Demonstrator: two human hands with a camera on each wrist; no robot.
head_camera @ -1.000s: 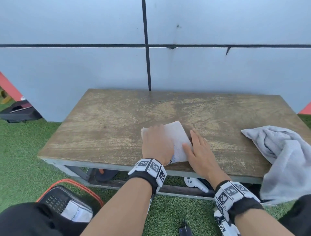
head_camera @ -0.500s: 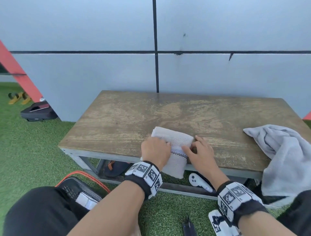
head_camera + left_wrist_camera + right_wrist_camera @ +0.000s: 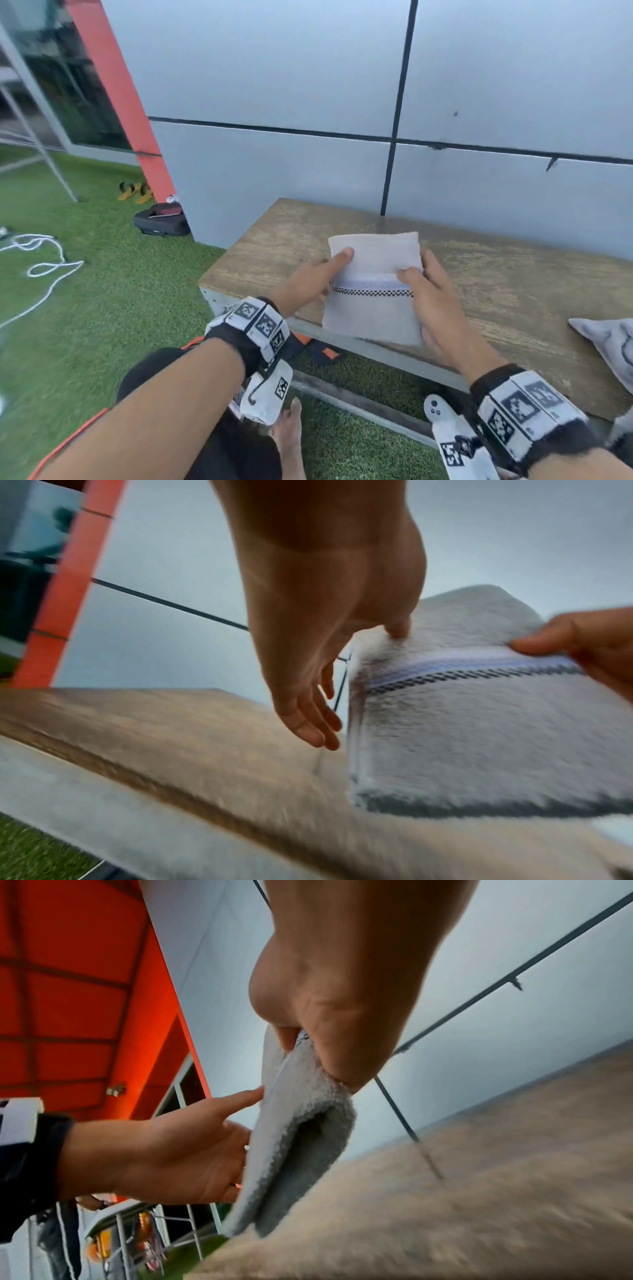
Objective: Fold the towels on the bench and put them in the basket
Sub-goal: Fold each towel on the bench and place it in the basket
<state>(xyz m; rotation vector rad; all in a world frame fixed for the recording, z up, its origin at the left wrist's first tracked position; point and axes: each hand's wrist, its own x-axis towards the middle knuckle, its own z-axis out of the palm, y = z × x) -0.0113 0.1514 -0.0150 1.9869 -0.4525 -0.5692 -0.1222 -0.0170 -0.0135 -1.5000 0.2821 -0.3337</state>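
Observation:
A folded pale grey towel (image 3: pixel 373 308) with a checkered stripe is held just above the front left part of the wooden bench (image 3: pixel 513 274). My right hand (image 3: pixel 428 301) pinches its right edge, thumb on top and fingers beneath; the right wrist view shows this pinch on the towel (image 3: pixel 308 1110). My left hand (image 3: pixel 308 281) is at the towel's left edge. Its thumb touches the towel (image 3: pixel 462 737) while the fingers (image 3: pixel 308 718) lie straight beside it. A second, crumpled grey towel (image 3: pixel 609 349) lies at the bench's right end. The basket's orange rim (image 3: pixel 68 443) shows at lower left, mostly hidden by my arm and knee.
The bench stands against a grey panelled wall on artificial grass. Under it lie a white controller (image 3: pixel 442 414) and a black and orange item (image 3: pixel 322 353). To the left are a black bag (image 3: pixel 161 219), yellow sandals (image 3: pixel 135 192), a white cord (image 3: pixel 44 267) and an orange pillar (image 3: pixel 120 102).
The folded towel has come up off the bench's front edge, held between both hands. My left hand has shifted from on top of it to its left edge. My view has swung left.

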